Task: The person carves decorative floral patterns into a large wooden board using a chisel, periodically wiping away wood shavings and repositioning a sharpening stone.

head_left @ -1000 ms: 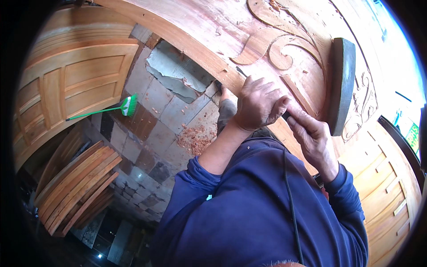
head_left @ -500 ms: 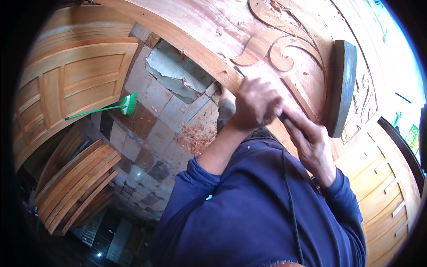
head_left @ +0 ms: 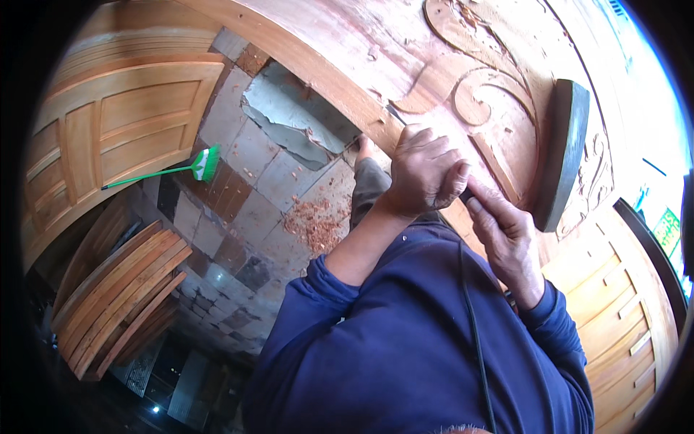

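Both my hands are closed on a carving chisel [head_left: 393, 111], whose dark blade tip shows past my fist at the edge of a wooden panel [head_left: 340, 43]. My left hand [head_left: 428, 170] wraps around the shaft. Behind it, my right hand [head_left: 510, 230] grips the dark handle, mostly hidden in the fingers. Just beyond the blade lies raised scroll carving [head_left: 473, 98] with loose chips on the wood. A long dark curved block [head_left: 565, 155] rests on the panel to the right of my hands.
A panelled door [head_left: 148, 119] stands at the left, with a green broom [head_left: 206, 164] by it. Below it are stacked curved boards [head_left: 130, 296]. Wood shavings [head_left: 316, 223] and a torn grey sheet [head_left: 289, 108] lie on the tiled floor. Another panel [head_left: 607, 311] is at right.
My view has shifted slightly, so the panel and dark block sit a little further right and lower. Both hands keep their grip on the chisel, with the left fist turned a little.
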Demonstrator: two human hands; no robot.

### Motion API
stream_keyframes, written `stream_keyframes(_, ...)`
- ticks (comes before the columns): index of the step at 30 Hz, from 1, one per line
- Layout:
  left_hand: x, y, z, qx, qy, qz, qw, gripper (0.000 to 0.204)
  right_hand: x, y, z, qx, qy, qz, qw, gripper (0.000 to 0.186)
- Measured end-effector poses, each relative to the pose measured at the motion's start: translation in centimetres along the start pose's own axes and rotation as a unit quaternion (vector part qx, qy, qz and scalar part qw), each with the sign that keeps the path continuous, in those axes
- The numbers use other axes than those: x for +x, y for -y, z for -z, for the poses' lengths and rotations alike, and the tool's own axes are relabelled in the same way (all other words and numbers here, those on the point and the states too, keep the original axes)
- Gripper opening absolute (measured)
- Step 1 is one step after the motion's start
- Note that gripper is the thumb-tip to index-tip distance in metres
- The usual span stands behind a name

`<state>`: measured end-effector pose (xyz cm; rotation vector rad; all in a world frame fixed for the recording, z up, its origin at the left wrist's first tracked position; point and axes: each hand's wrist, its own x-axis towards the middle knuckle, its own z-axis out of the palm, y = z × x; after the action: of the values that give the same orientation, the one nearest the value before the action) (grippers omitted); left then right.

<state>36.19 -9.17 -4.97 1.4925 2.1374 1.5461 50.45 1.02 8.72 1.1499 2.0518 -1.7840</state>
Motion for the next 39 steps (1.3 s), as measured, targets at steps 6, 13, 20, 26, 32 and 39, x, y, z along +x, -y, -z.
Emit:
stream_keyframes(6, 0.1, -0.8, -0.4, -0.043, -0.003, -0.012, 0.999, 0.027, -0.9, 0.3, 0.9, 0.031, 0.006, -0.066, 0.997, 0.033)
stream_keyframes(13, 0.5, -0.9, -0.4, -0.028, -0.004, 0.007, 1.0, 0.037, -0.3, -0.5, 0.8, 0.023, -0.001, -0.043, 0.999, 0.033)
stream_keyframes(20, 0.0, -0.9, -0.6, -0.006, 0.011, -0.013, 1.0, 0.026, 0.0, -0.8, 0.7, 0.003, -0.003, -0.014, 1.0, 0.031)
stream_keyframes(26, 0.0, -1.0, -0.8, 0.002, -0.026, -0.026, 0.999, 0.025, -0.4, -1.3, 0.4, 0.033, -0.007, -0.018, 0.999, 0.031)
stream_keyframes(32, 0.6, -0.1, 1.1, 0.017, 0.003, 0.083, 0.996, 0.033, 1.5, -1.4, -1.4, 0.027, -0.018, 0.035, 0.999, 0.031)
stream_keyframes(39, 0.0, -0.1, 0.2, -0.012, 0.008, -0.008, 1.0, 0.022, -0.2, 0.1, -0.1, 0.032, -0.008, -0.065, 0.997, 0.032)
